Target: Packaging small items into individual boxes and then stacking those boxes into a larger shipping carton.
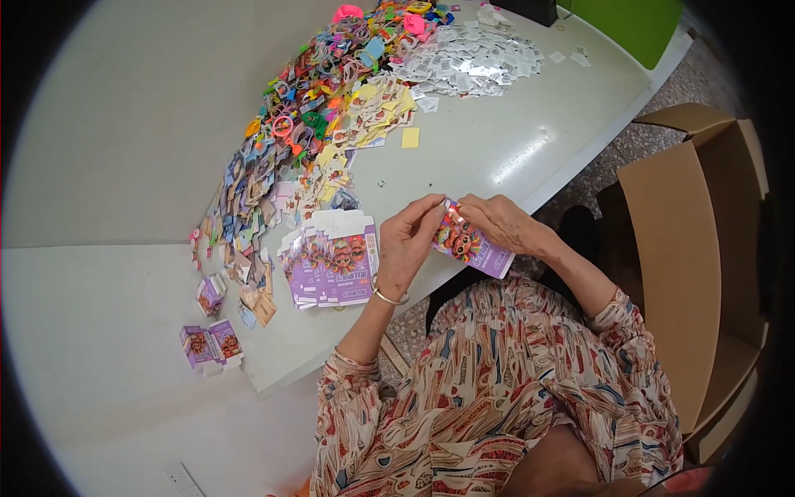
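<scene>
Between my hands is a purple printed carton (pixel 461 240) with a colourful cartoon picture, held over the table's near edge. My left hand (pixel 410 243), with a bangle on its wrist, pinches the carton's upper left corner. My right hand (pixel 503 222) has its fingers bent over the upper right edge; parts of those fingertips are hidden. Left of my left hand, a fanned stack of flat purple cartons (pixel 335 269) with white flaps lies on the table (pixel 464 157).
A heap of small colourful toys (pixel 319 99) lines the far left, beside many silvery white packets (pixel 472 62) and yellow cards (pixel 410 137). Blue-grey cards (pixel 252 178) lie nearer. Folded purple boxes (pixel 211 346) sit at the left. A large open cardboard box (pixel 675 273) stands right.
</scene>
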A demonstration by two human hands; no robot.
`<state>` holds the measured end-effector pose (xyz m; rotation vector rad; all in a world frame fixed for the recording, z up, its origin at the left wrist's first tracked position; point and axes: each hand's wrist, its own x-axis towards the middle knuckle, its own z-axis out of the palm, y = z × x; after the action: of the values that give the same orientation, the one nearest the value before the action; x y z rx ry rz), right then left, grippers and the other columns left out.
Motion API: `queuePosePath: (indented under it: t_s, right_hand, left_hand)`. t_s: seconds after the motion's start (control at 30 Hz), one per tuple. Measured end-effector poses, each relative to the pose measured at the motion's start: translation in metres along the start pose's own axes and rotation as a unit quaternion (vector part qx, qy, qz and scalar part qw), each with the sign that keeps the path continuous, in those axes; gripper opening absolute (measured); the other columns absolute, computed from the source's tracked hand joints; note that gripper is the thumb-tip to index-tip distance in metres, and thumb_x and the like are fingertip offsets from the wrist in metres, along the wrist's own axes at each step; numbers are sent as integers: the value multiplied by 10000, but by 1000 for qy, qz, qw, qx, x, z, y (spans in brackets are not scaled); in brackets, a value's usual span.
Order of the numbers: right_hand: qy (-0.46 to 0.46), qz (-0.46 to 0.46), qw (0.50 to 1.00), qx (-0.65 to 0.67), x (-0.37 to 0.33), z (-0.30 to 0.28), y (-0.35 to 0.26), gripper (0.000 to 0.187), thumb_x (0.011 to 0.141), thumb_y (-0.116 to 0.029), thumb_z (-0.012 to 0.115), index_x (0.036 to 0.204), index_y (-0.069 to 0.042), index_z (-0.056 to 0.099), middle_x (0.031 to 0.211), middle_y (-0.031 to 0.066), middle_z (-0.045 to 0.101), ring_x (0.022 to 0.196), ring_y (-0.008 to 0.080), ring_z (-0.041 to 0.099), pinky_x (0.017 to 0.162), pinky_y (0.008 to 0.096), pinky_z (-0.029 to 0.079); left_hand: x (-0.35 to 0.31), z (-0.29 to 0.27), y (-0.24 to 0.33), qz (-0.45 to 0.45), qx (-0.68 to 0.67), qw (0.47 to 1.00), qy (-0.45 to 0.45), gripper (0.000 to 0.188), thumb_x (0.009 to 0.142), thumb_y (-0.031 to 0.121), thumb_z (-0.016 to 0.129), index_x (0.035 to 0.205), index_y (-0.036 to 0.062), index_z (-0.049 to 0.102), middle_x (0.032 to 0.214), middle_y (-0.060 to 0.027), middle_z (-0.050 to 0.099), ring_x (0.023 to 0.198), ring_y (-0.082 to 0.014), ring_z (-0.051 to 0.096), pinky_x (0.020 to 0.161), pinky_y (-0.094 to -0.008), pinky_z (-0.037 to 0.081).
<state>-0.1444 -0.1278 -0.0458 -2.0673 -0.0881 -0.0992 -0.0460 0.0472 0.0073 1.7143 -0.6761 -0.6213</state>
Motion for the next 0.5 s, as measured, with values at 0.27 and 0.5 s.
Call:
queuePosePath:
  t_s: [0.27,0.5]
  right_hand:
    - [40,-120,985,-121,-3,-2,0,265,995,-216,381,1088,-12,522,890,179,608,712,375,596,652,454,464]
    - [-3,-74,993,-89,-1,-2,-3,247,977,-187,404,1097,0,512,954,172,581,737,351,603,632,441,476]
  left_hand:
    - [0,2,-8,32,93,995,5,218,915,56,602,1116,-8,658,829,4,653,716,-32,545,612,-180,452]
    - [-14,20,-3,118,167,977,51,225,869,15,575,1081,-22,641,787,-164,675,588,-188,636,543,-276,472]
